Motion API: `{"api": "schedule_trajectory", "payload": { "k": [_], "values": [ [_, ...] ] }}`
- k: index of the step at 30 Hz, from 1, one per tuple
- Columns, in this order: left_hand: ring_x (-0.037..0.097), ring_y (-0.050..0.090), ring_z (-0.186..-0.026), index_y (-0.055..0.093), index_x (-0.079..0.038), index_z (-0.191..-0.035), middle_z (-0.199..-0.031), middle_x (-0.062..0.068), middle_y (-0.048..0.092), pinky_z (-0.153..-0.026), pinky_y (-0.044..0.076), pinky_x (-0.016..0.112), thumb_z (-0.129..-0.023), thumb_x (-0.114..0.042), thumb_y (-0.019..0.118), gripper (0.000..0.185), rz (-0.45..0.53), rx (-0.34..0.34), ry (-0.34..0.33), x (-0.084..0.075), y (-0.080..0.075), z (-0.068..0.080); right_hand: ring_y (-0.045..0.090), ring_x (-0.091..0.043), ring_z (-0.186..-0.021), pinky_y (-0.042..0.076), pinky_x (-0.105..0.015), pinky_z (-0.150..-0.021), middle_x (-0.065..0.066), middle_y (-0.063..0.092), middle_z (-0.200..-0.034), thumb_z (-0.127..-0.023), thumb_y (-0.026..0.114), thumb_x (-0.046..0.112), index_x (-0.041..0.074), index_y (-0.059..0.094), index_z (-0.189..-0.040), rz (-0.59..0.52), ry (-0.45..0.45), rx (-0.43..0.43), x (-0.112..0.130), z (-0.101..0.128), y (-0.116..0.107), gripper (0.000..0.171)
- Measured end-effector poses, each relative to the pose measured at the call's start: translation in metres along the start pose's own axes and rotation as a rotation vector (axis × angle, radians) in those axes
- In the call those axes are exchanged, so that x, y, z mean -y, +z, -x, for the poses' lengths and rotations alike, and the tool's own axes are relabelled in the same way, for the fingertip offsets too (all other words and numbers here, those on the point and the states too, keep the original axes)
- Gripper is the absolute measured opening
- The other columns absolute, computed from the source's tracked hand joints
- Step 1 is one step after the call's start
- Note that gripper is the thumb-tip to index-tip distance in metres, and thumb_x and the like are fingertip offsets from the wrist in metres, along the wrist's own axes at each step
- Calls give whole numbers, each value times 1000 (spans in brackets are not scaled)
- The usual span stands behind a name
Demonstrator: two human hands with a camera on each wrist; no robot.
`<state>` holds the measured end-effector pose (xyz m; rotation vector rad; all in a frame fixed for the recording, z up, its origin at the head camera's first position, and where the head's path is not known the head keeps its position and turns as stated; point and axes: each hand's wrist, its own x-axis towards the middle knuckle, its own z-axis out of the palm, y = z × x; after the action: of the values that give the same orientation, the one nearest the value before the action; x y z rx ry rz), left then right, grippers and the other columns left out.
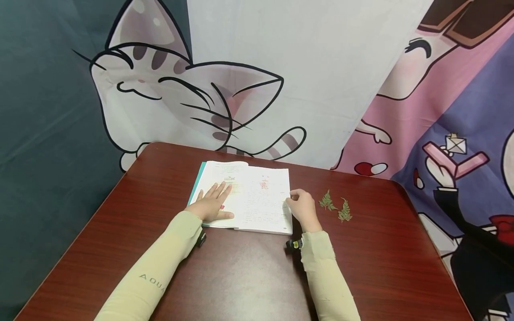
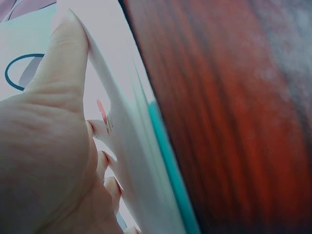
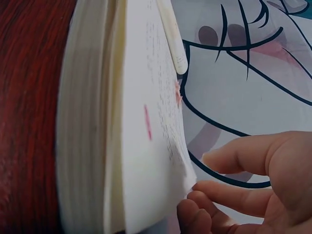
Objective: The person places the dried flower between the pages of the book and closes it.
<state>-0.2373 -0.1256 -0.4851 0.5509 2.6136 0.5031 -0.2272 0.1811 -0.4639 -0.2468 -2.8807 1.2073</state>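
Note:
An open book (image 1: 263,200) with white pages and a teal cover edge lies on the table. My left hand (image 1: 209,206) rests on the left page, its fingers spread and the thumb pointing toward the spine. At the right page's outer edge is my right hand (image 1: 303,207). In the right wrist view, the page (image 3: 151,146) bends up a little from the stack beneath. Its edge meets the tip of the right forefinger (image 3: 229,195), while the thumb (image 3: 239,157) stands apart from it. The lower fingers are bent. Small red pictures and text show on the pages.
Two flat green fern-like leaves (image 1: 327,201) lie on the brown table (image 1: 241,276), to the right of my right hand. A cloth backdrop (image 1: 321,67) with cartoon cats hangs behind the table's far edge.

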Motion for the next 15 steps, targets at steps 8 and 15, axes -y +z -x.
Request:
{"api": "schedule_trajectory", "payload": {
  "k": [8, 15],
  "values": [
    [37, -10, -155, 2, -11, -164, -170, 14, -8, -118, -6, 67, -97, -59, 58, 100, 3, 9, -3, -7, -6, 5, 56, -26, -80, 44, -32, -65, -17, 67, -97, -91, 61, 4, -1, 69, -120, -49, -15, -94, 6, 1, 0, 30],
    [37, -10, -155, 1, -10, -164, -169, 15, -8, -117, -5, 68, -97, -59, 58, 101, -10, 6, 1, -3, -3, 3, 57, -23, -78, 45, -30, -66, -11, 65, -89, -91, 67, 7, 1, 70, -119, -134, -79, -121, 13, 2, 1, 29]
  ]
}}
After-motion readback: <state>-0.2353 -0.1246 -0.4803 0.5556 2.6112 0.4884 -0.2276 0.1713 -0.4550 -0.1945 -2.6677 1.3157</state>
